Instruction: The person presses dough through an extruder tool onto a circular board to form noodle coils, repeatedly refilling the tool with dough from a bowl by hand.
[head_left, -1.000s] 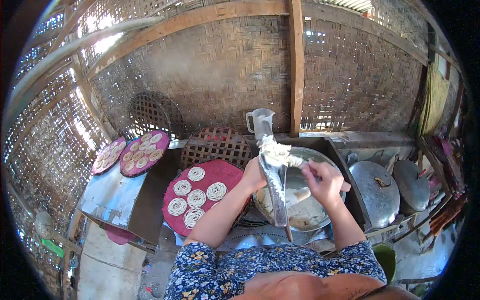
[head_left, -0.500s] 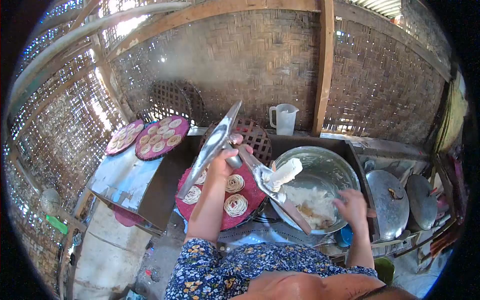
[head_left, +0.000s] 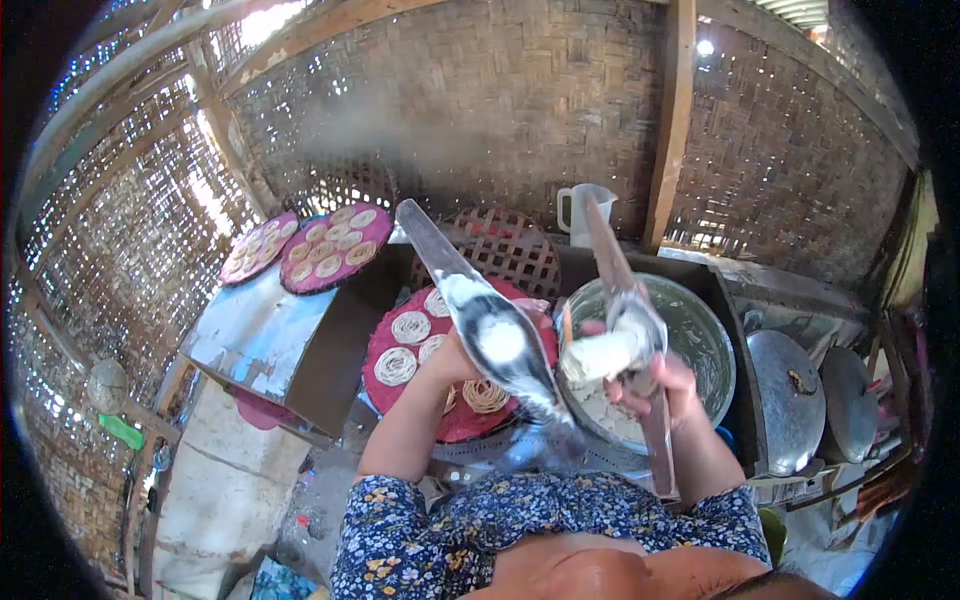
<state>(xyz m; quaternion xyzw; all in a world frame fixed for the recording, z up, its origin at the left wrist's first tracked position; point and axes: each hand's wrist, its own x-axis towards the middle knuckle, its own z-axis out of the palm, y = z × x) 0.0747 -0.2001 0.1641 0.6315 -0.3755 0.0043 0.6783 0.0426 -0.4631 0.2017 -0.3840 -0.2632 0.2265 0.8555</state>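
Below its wooden handle, my left hand (head_left: 455,360) grips one half of a two-handled press (head_left: 520,362), a long piece with a round, white-smeared cup facing up. My right hand (head_left: 680,388) is closed around the plunger half (head_left: 655,425), whose plunger is coated in white dough (head_left: 600,355). The two halves are apart, held side by side. Under my right hand stands a metal basin (head_left: 722,345) with dough inside, partly hidden. Beneath my left forearm lies a round red tray (head_left: 455,428) bearing several coiled noodle nests (head_left: 397,366).
Two more trays of coils, a nearer one (head_left: 340,285) and a farther one (head_left: 235,270), rest on a box (head_left: 255,340) at left. Behind the basin is a plastic jug (head_left: 577,215). Metal lids (head_left: 785,400) stand at right. A woven wall (head_left: 520,110) closes the back.
My right hand has gone from open over the basin to gripping the plunger half. The plunger half has moved right and turned upright, away from the half in my left hand.
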